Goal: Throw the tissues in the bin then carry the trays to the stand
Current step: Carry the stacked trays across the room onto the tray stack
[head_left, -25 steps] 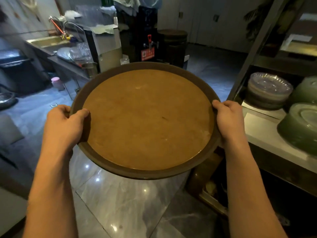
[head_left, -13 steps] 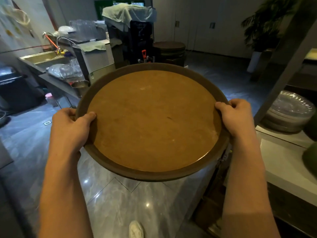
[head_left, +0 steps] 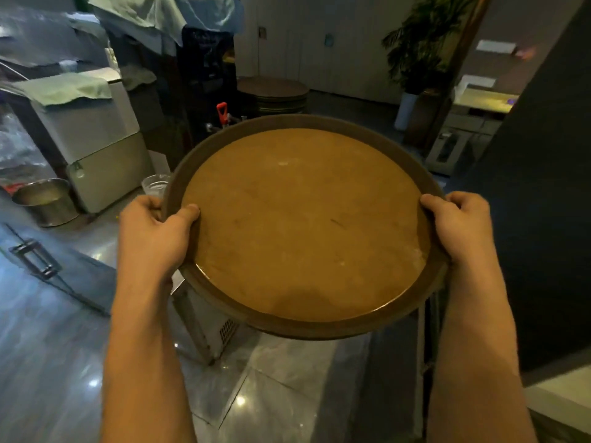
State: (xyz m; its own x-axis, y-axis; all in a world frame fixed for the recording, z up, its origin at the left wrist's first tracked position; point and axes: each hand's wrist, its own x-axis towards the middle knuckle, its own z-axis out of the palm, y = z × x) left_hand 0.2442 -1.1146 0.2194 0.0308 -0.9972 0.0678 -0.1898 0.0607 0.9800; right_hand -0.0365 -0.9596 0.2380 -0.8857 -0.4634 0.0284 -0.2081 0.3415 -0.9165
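- Two hands carry one round tray level before you, above the tiled floor.
- Your left hand is clamped on the tray's left rim, thumb on top.
- Your right hand is clamped on the right rim likewise.
- Left: counter with a steel pot, close by.
- Right: a dark panel, close by.
- Ahead: open floor and stacked trays.
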